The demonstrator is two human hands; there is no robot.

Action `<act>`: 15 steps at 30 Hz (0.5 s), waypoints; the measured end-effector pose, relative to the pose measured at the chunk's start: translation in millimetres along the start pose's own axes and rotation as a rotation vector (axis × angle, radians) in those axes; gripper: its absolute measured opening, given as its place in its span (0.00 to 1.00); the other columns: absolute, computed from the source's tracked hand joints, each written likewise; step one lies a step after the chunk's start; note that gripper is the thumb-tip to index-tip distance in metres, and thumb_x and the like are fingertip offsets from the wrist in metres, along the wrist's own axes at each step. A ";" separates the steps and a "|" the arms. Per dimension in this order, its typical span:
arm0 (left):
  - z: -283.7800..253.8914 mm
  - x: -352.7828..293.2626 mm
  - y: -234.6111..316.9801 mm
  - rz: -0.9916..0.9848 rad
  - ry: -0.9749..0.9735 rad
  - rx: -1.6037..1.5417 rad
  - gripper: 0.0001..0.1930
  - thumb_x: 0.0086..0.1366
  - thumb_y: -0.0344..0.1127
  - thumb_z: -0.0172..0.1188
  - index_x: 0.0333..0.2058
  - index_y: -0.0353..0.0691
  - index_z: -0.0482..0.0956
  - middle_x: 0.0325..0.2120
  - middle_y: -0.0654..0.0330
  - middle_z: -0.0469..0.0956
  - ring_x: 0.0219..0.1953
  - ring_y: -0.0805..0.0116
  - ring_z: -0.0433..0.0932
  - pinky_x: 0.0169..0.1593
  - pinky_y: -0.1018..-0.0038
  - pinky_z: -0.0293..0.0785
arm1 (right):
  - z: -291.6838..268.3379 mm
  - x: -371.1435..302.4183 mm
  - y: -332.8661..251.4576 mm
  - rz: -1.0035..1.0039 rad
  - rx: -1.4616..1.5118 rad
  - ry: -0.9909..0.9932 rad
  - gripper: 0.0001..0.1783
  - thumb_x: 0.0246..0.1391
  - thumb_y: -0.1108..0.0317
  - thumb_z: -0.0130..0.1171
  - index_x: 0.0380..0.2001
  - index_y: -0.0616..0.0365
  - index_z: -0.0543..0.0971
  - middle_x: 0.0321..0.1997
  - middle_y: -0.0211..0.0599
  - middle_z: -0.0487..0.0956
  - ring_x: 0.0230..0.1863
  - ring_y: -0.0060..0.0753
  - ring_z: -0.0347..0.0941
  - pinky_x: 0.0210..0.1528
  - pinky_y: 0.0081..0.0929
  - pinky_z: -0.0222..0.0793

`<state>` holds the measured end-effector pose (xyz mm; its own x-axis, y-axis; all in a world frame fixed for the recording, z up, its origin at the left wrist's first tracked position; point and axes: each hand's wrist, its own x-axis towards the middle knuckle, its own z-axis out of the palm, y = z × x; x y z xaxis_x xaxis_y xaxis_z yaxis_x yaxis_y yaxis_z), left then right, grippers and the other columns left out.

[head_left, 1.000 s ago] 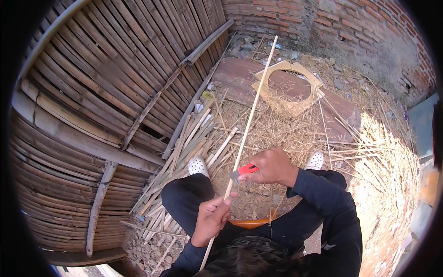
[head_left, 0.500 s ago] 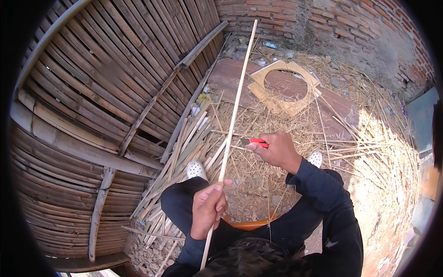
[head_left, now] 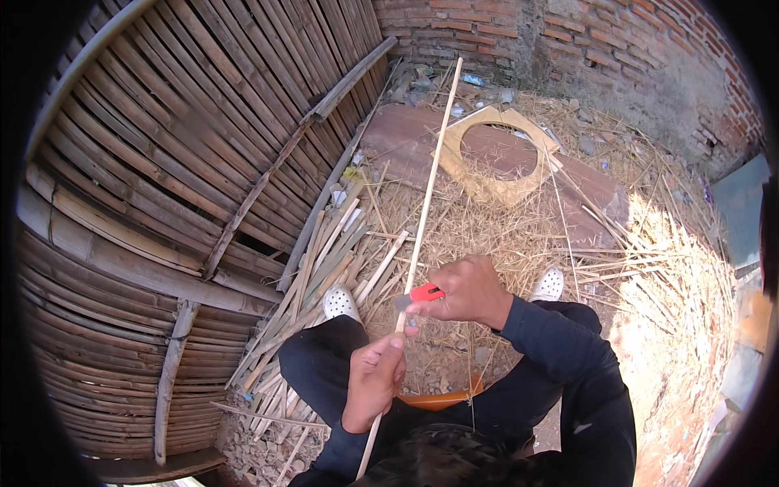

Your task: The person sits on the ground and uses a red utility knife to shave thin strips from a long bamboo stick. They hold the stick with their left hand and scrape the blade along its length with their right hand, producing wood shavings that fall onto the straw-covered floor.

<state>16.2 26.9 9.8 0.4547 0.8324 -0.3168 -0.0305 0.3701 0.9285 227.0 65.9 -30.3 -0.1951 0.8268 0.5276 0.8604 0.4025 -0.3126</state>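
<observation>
A long, pale bamboo strip (head_left: pixel 432 181) slants up and away from my lap. My left hand (head_left: pixel 376 375) is closed round its lower part, with the thumb along it. In my right hand (head_left: pixel 471 290) is a red utility knife (head_left: pixel 426 293), gripped in a fist. Its grey blade lies against the strip, just above my left hand. Whether the edge bites into the bamboo I cannot tell.
Split bamboo strips (head_left: pixel 312 280) lie in a heap at my left, by a slatted bamboo wall (head_left: pixel 162 146). Shavings (head_left: pixel 479 235) cover the ground ahead. Beyond lies a board with a round hole (head_left: pixel 527 126), before a brick wall (head_left: pixel 479 28). White clogs (head_left: pixel 341 302) are on my feet.
My right hand has come down and left, bringing the knife blade from beside the strip onto it. The strip has dropped slightly, its far tip lower and a little farther right.
</observation>
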 end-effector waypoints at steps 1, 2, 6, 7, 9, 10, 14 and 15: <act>0.5 -3.7 -3.3 -0.004 -0.007 -0.008 0.16 0.71 0.35 0.46 0.47 0.26 0.73 0.12 0.71 0.59 0.13 0.85 0.53 0.17 0.85 0.49 | -2.9 9.0 14.7 0.115 -0.019 -0.012 0.35 0.46 0.29 0.52 0.12 0.52 0.77 0.09 0.38 0.73 0.13 0.40 0.73 0.16 0.34 0.66; 1.4 -8.3 -7.0 -0.010 -0.015 -0.017 0.16 0.71 0.35 0.46 0.47 0.26 0.73 0.12 0.71 0.59 0.13 0.85 0.53 0.17 0.85 0.49 | -6.6 20.0 34.3 0.233 -0.040 -0.026 0.35 0.46 0.29 0.52 0.12 0.52 0.77 0.09 0.38 0.73 0.13 0.40 0.73 0.15 0.34 0.66; -2.6 -4.4 -8.0 0.006 -0.021 -0.045 0.17 0.71 0.36 0.47 0.48 0.26 0.72 0.12 0.71 0.59 0.14 0.85 0.53 0.19 0.84 0.50 | -0.9 2.4 10.4 0.157 -0.003 -0.067 0.36 0.47 0.29 0.51 0.12 0.54 0.77 0.09 0.40 0.72 0.12 0.41 0.73 0.15 0.35 0.65; -4.8 -4.2 -7.9 0.003 0.005 -0.027 0.17 0.71 0.36 0.47 0.48 0.26 0.72 0.12 0.71 0.59 0.14 0.85 0.53 0.19 0.84 0.50 | 4.0 -4.7 -3.4 0.074 0.046 -0.098 0.36 0.48 0.30 0.51 0.12 0.54 0.77 0.09 0.40 0.72 0.12 0.42 0.72 0.15 0.36 0.65; -6.2 0.0 -6.6 0.024 -0.020 -0.011 0.17 0.71 0.36 0.46 0.47 0.26 0.73 0.12 0.71 0.59 0.14 0.85 0.53 0.20 0.84 0.50 | -3.7 0.7 -0.2 0.005 0.012 -0.080 0.36 0.48 0.30 0.51 0.12 0.54 0.78 0.09 0.40 0.72 0.13 0.42 0.73 0.15 0.36 0.65; -7.7 -3.1 -9.1 0.013 -0.029 -0.004 0.17 0.71 0.36 0.46 0.47 0.26 0.73 0.12 0.71 0.59 0.14 0.85 0.54 0.20 0.84 0.50 | -4.5 -1.9 0.3 -0.016 0.007 -0.083 0.36 0.48 0.30 0.51 0.13 0.54 0.78 0.09 0.40 0.72 0.13 0.42 0.73 0.15 0.36 0.65; 0.9 -9.9 -12.8 0.003 -0.070 -0.106 0.17 0.72 0.37 0.44 0.45 0.27 0.73 0.11 0.72 0.58 0.12 0.85 0.52 0.17 0.84 0.49 | -10.3 17.9 44.1 0.314 -0.035 -0.008 0.34 0.48 0.30 0.51 0.12 0.52 0.78 0.09 0.37 0.72 0.13 0.41 0.73 0.15 0.35 0.65; -0.4 -14.1 -14.0 -0.016 -0.061 -0.104 0.17 0.72 0.37 0.44 0.45 0.27 0.73 0.11 0.72 0.58 0.11 0.85 0.52 0.17 0.84 0.49 | -8.2 13.3 35.9 0.251 0.004 -0.017 0.34 0.48 0.31 0.52 0.11 0.52 0.77 0.08 0.37 0.72 0.12 0.41 0.72 0.15 0.36 0.64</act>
<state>9.8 10.1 1.2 0.5091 0.8004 -0.3166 -0.1130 0.4268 0.8973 259.1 88.1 -28.0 0.0168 0.9075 0.4197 0.8810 0.1850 -0.4354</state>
